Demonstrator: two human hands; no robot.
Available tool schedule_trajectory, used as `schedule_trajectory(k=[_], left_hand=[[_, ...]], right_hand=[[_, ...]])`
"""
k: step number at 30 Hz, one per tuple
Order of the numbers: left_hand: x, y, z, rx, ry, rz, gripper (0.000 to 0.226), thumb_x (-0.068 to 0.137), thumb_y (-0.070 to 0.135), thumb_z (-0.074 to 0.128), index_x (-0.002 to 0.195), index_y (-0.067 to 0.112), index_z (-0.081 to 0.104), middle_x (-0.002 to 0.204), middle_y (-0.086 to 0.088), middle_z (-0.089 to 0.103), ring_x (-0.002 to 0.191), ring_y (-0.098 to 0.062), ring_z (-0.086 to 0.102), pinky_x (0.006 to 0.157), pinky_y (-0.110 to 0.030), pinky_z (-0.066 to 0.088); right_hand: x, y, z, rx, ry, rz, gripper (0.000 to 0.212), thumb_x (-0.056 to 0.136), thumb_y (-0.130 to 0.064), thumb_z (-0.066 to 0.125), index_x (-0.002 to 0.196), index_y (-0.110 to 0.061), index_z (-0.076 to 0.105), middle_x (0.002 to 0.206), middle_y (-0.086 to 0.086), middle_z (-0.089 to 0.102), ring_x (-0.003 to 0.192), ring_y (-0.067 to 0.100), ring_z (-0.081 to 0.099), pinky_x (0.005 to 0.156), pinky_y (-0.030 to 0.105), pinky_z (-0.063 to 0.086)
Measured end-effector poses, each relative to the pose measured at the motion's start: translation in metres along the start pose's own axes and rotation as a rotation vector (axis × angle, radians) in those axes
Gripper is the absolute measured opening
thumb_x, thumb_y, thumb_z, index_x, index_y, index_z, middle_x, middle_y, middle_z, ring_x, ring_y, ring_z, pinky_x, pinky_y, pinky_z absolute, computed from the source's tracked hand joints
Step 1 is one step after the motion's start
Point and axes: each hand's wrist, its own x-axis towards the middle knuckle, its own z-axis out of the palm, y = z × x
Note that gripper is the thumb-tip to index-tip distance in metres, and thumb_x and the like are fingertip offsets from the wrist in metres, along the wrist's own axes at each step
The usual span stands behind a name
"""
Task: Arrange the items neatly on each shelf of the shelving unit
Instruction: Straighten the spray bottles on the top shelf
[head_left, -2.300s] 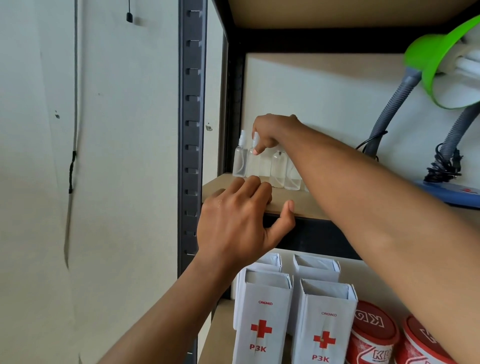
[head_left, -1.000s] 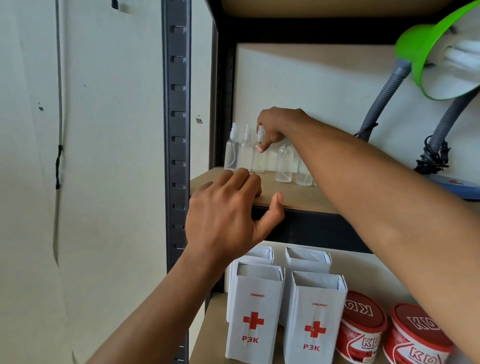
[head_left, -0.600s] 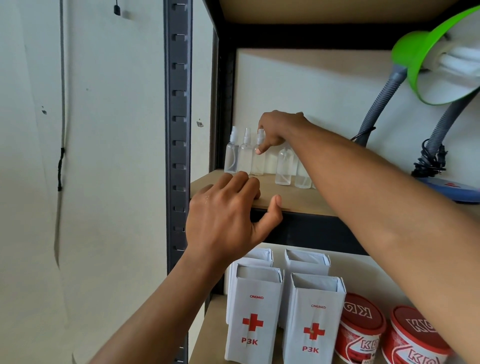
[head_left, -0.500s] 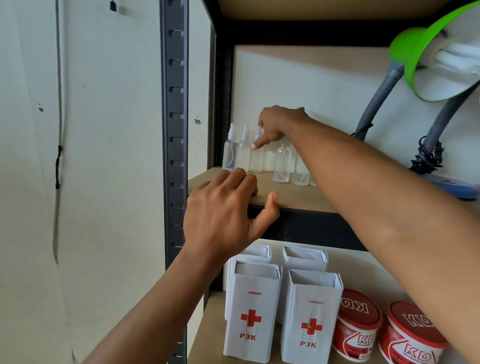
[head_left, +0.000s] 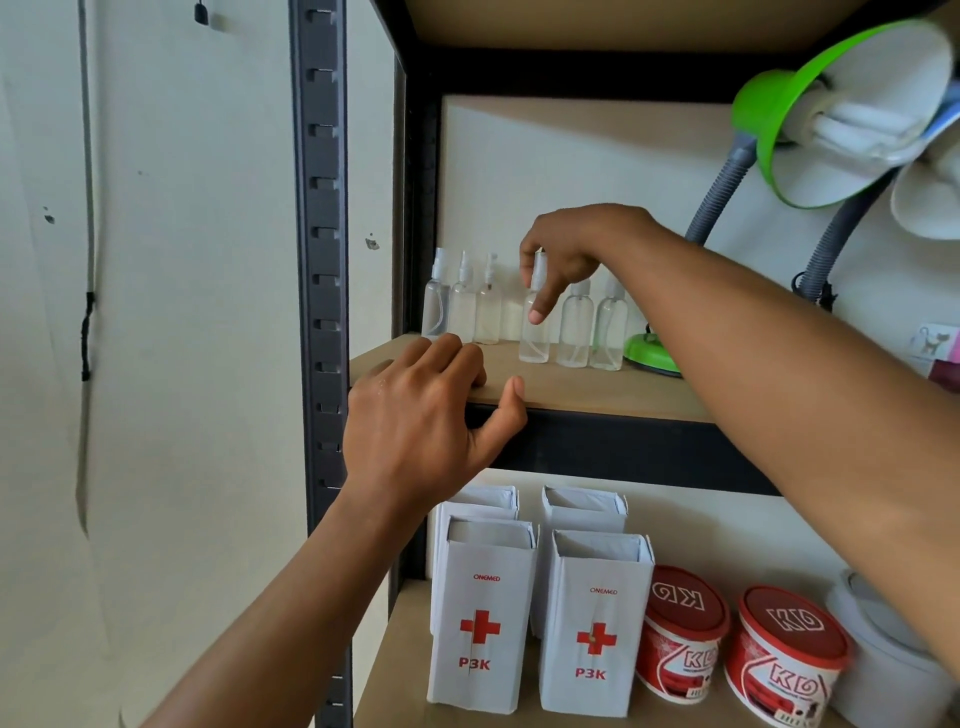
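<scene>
Now | right hand (head_left: 566, 254) pinches spray bottle (head_left: 535, 338) (fourth in row) | left hand (head_left: 421, 415) spread on shelf (head_left: 597, 387)

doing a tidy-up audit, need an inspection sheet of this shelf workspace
surface: tan wooden shelf board in a black metal frame
job's things: six clear plastic spray bottles upright; three tight at left, three spaced further right
clutter: green-shaded desk lamp on same board; white red-cross boxes and red-lidded tubs on shelf below
grips: left hand rests on board's front edge; right hand pinches cap of fourth bottle
cables: black coiled cord by lamp necks; thin black cable on wall
surroundings: cream wall, left
</scene>
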Motion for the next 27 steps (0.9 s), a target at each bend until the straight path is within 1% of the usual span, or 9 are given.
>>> schedule_trajectory(k=[3, 6, 8, 10, 12, 16, 18, 20, 27], left_hand=[[0.000, 0.000, 0.002, -0.012, 0.020, 0.002, 0.048, 0.099, 0.056, 0.041, 0.072, 0.020, 0.058, 0.071, 0.005, 0.056, 0.064, -0.015, 0.050, 0.053, -0.030, 0.036], [-0.001, 0.000, 0.003, -0.018, 0.022, -0.005, 0.048, 0.099, 0.055, 0.042, 0.072, 0.020, 0.058, 0.071, 0.004, 0.056, 0.065, -0.016, 0.050, 0.053, -0.032, 0.040], [-0.002, -0.001, 0.003, -0.018, 0.029, 0.001, 0.048, 0.099, 0.055, 0.042, 0.072, 0.020, 0.058, 0.071, 0.004, 0.055, 0.064, -0.015, 0.049, 0.052, -0.030, 0.038], [-0.002, -0.001, 0.003, -0.017, 0.040, 0.009, 0.048, 0.099, 0.055, 0.042, 0.071, 0.019, 0.058, 0.070, 0.004, 0.054, 0.064, -0.015, 0.048, 0.052, -0.029, 0.036], [-0.001, -0.001, 0.003, -0.015, 0.046, 0.015, 0.048, 0.099, 0.055, 0.042, 0.071, 0.020, 0.058, 0.070, 0.005, 0.054, 0.064, -0.014, 0.047, 0.052, -0.028, 0.033], [-0.001, -0.002, 0.003, -0.013, 0.042, 0.022, 0.048, 0.099, 0.055, 0.042, 0.071, 0.020, 0.058, 0.070, 0.005, 0.054, 0.064, -0.014, 0.047, 0.053, -0.028, 0.032], [-0.001, -0.002, 0.004, -0.013, 0.040, 0.022, 0.048, 0.099, 0.055, 0.042, 0.071, 0.020, 0.059, 0.070, 0.005, 0.054, 0.064, -0.014, 0.047, 0.052, -0.029, 0.034], [-0.002, -0.002, 0.005, -0.014, 0.040, 0.023, 0.047, 0.099, 0.055, 0.043, 0.071, 0.020, 0.059, 0.071, 0.005, 0.054, 0.064, -0.014, 0.047, 0.052, -0.030, 0.035], [-0.002, -0.002, 0.004, -0.015, 0.032, 0.019, 0.047, 0.099, 0.055, 0.043, 0.072, 0.020, 0.059, 0.071, 0.004, 0.055, 0.064, -0.015, 0.049, 0.052, -0.030, 0.038]], right_hand=[[0.007, -0.008, 0.003, 0.054, 0.007, 0.015, 0.057, 0.060, -0.047, 0.097, 0.104, -0.025, 0.069, 0.088, -0.005, 0.076, 0.083, 0.008, 0.067, 0.068, 0.028, 0.045], [0.019, -0.015, 0.009, 0.088, 0.017, 0.039, 0.059, 0.066, -0.036, 0.097, 0.113, -0.016, 0.067, 0.076, -0.004, 0.075, 0.087, 0.013, 0.072, 0.068, 0.027, 0.046], [0.028, -0.021, 0.013, 0.094, 0.022, 0.053, 0.060, 0.070, -0.032, 0.096, 0.119, -0.014, 0.065, 0.081, -0.001, 0.076, 0.095, 0.015, 0.073, 0.070, 0.027, 0.046], [0.036, -0.025, 0.016, 0.101, 0.011, 0.077, 0.065, 0.073, -0.032, 0.094, 0.126, -0.013, 0.062, 0.094, 0.001, 0.078, 0.103, 0.017, 0.073, 0.078, 0.029, 0.047], [0.042, -0.027, 0.017, 0.114, -0.009, 0.101, 0.070, 0.074, -0.032, 0.093, 0.133, -0.013, 0.059, 0.104, 0.002, 0.079, 0.108, 0.018, 0.071, 0.081, 0.030, 0.047], [0.046, -0.024, 0.016, 0.171, -0.040, 0.137, 0.087, 0.077, -0.039, 0.090, 0.147, -0.013, 0.047, 0.109, 0.001, 0.079, 0.113, 0.019, 0.068, 0.083, 0.032, 0.045], [0.046, -0.022, 0.017, 0.183, -0.057, 0.160, 0.094, 0.079, -0.043, 0.088, 0.154, -0.013, 0.040, 0.115, 0.000, 0.078, 0.118, 0.019, 0.065, 0.092, 0.034, 0.046], [0.049, -0.020, 0.018, 0.190, -0.063, 0.162, 0.097, 0.079, -0.044, 0.087, 0.156, -0.013, 0.037, 0.115, 0.000, 0.078, 0.119, 0.020, 0.064, 0.099, 0.036, 0.046], [0.049, -0.025, 0.019, 0.158, -0.051, 0.134, 0.095, 0.081, -0.043, 0.086, 0.155, -0.013, 0.035, 0.116, 0.002, 0.077, 0.123, 0.021, 0.063, 0.105, 0.039, 0.045]])
